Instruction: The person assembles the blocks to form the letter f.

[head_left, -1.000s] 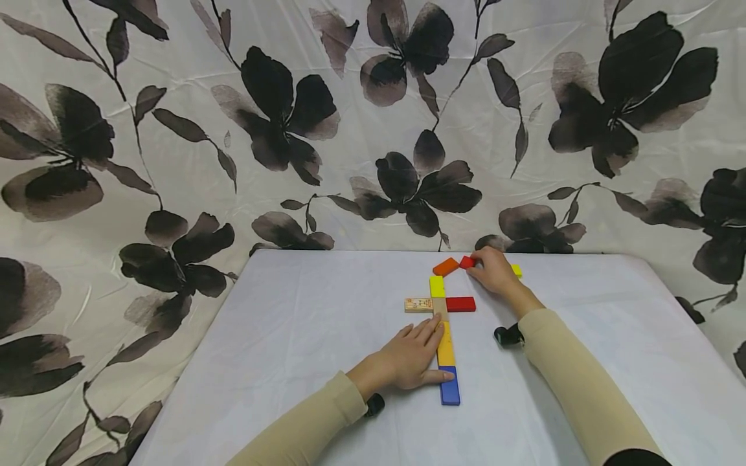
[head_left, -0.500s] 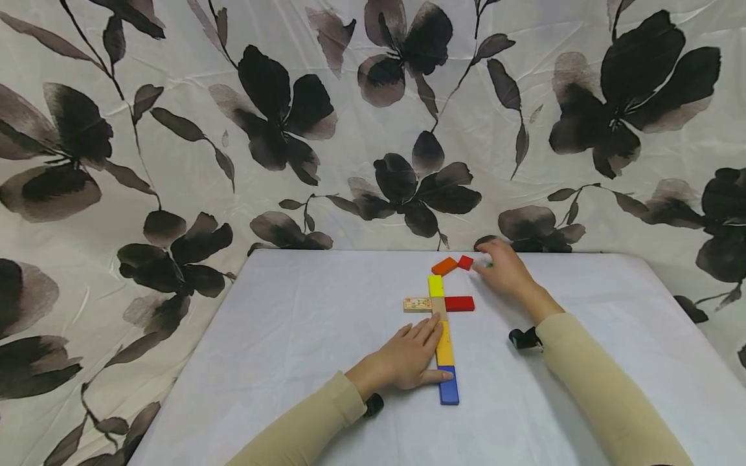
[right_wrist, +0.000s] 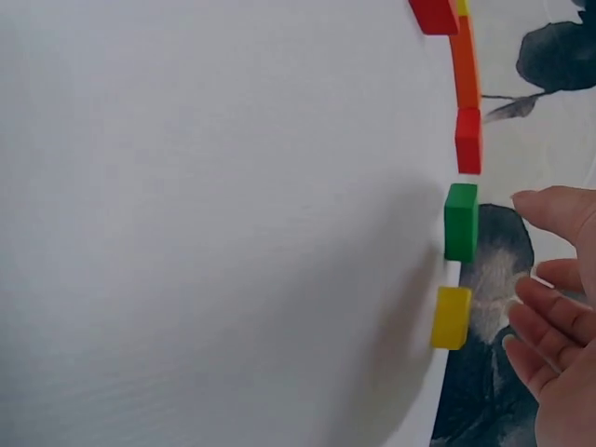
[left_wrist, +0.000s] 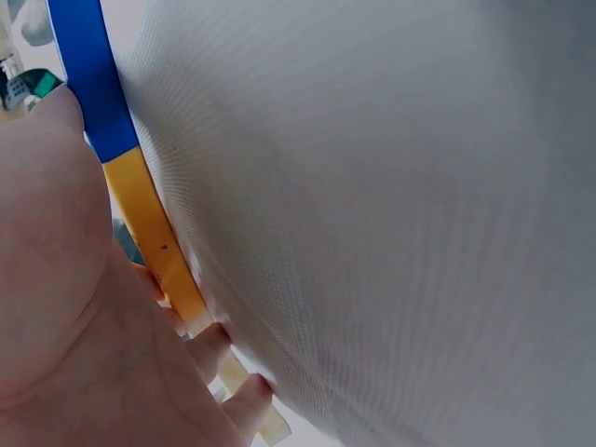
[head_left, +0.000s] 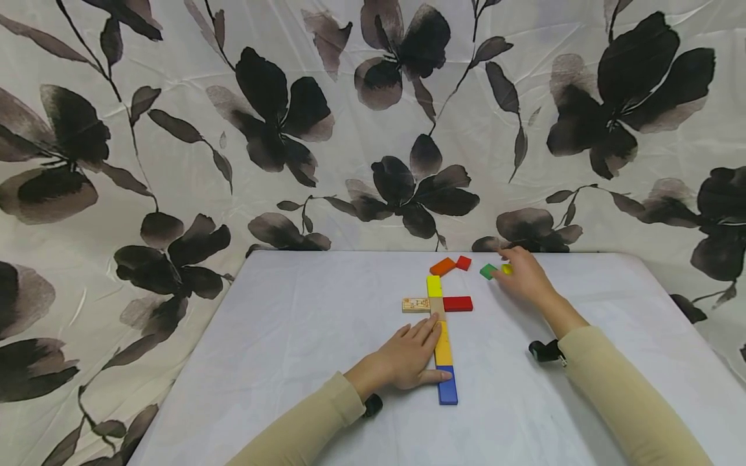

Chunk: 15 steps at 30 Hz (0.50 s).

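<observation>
My left hand (head_left: 399, 359) lies flat along a column of blocks, its fingertips on a plain wooden block (head_left: 437, 307). Its thumb rests on the blue block (head_left: 447, 392), beside the orange-yellow block (head_left: 444, 349). A yellow block (head_left: 434, 285) tops the column, flanked by a printed wooden block (head_left: 416, 305) and a dark red block (head_left: 458, 303). At the far edge, my right hand (head_left: 529, 279) holds nothing, fingers spread loosely by a green block (right_wrist: 459, 223) and a small yellow block (right_wrist: 451, 318). An orange block (head_left: 442, 266) and a small red block (head_left: 463, 263) stretch toward the green one.
A white cloth covers the table (head_left: 303, 362). Its far edge runs just behind the small blocks. A floral curtain (head_left: 326, 149) hangs behind. A dark wrist camera (head_left: 544, 351) sits at the right cuff, another wrist camera (head_left: 373, 405) under the left.
My right hand has let go of the small red block and moved right, baring the green block, to beside the small yellow block. The left hand has stayed in place.
</observation>
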Each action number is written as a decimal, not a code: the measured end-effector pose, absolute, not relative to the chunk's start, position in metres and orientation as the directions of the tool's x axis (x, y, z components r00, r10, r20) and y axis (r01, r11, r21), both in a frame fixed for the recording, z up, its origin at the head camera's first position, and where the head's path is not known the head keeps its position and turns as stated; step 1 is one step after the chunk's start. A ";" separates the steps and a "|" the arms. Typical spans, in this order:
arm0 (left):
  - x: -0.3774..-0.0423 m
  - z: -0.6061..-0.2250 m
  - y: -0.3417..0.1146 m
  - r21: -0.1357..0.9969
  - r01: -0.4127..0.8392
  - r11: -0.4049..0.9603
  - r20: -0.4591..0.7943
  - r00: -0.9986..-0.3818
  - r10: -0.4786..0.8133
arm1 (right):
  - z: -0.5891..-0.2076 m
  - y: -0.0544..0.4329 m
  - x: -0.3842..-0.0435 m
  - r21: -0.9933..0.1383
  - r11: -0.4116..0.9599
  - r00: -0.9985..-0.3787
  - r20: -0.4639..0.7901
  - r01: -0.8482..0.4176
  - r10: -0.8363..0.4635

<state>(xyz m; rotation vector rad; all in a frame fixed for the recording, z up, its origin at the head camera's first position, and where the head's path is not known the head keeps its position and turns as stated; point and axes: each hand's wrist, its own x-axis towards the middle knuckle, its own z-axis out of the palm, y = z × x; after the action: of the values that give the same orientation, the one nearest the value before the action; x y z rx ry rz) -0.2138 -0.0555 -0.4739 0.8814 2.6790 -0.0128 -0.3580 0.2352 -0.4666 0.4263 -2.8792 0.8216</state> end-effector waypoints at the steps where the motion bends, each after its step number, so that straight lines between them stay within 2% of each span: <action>1: -0.214 -0.474 -0.056 0.089 0.581 0.809 -0.302 -0.758 0.578 | -0.468 0.236 -0.357 -0.499 0.814 -0.954 0.191 -0.297 -0.231; 15: -0.210 -0.477 -0.060 0.090 0.599 0.796 -0.285 -0.750 0.596 | -0.490 0.233 -0.337 -0.555 0.794 -0.964 0.228 -0.246 -0.139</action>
<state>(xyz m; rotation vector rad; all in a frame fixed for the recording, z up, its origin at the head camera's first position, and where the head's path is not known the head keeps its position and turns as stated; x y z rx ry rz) -0.2100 -0.0603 -0.4771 0.9170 2.6862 -0.0104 -0.3370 0.2331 -0.4900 0.3040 -2.8078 0.9046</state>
